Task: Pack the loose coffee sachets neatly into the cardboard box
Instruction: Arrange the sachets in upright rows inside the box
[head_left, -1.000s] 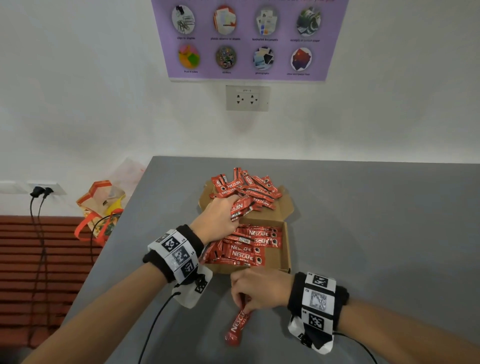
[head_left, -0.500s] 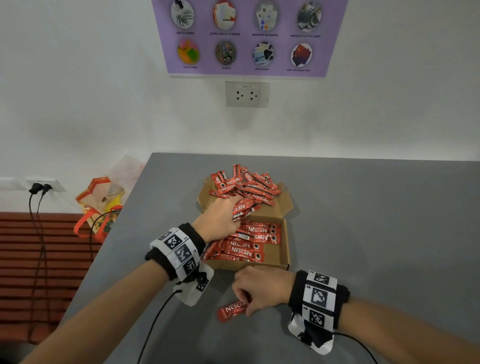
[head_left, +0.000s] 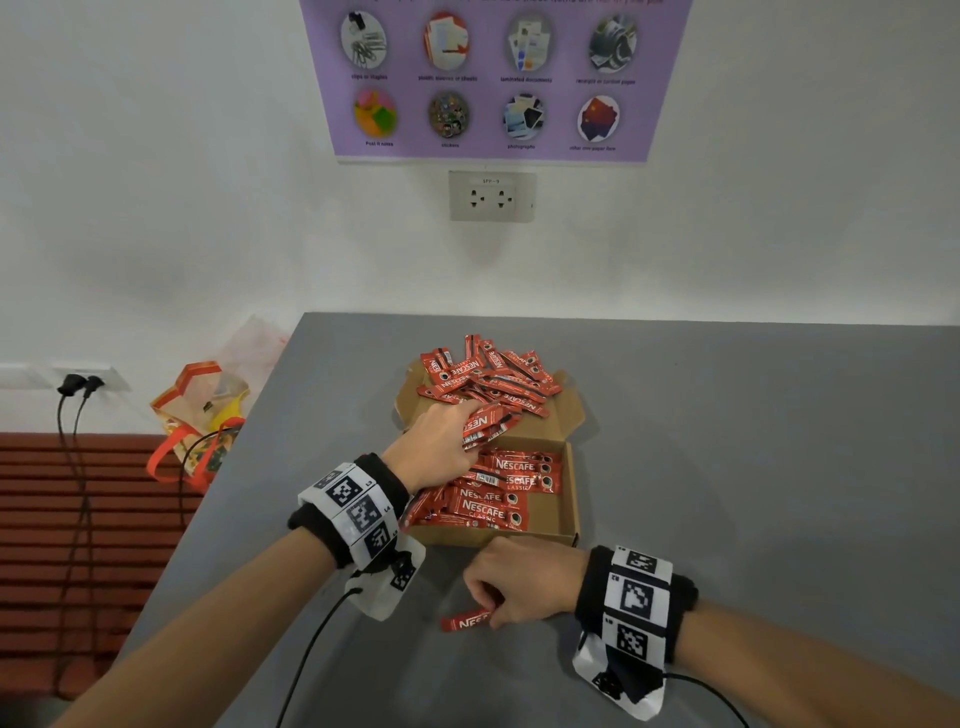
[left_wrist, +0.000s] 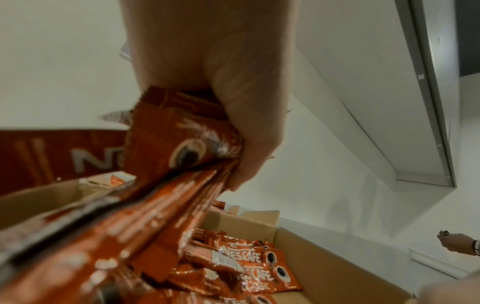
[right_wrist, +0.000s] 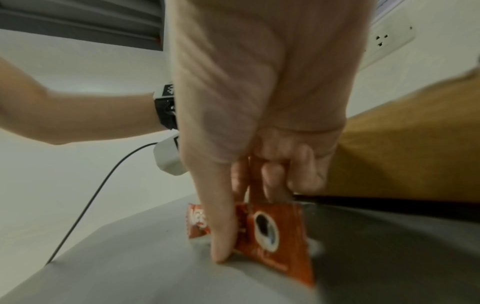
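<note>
Lying flat in the cardboard box (head_left: 566, 499) are several red coffee sachets (head_left: 493, 506), stacked in its near part, and the box stands open on the grey table (head_left: 753, 467) with its lid flap folded to the far side. A loose pile of sachets (head_left: 488, 376) rests on this flap. The left hand (head_left: 441, 449) is over the far part of the box, its fingers curled around a bundle of sachets (left_wrist: 182, 185). Near the box, just before its near wall, the right hand (head_left: 519, 587) pinches one single sachet (head_left: 467, 621) between thumb and fingers; the sachet touches the table. On the wall behind the table are a power socket (head_left: 491, 196) and a purple poster (head_left: 488, 78). Left of the table stands a colourful bag (head_left: 202, 415).
</note>
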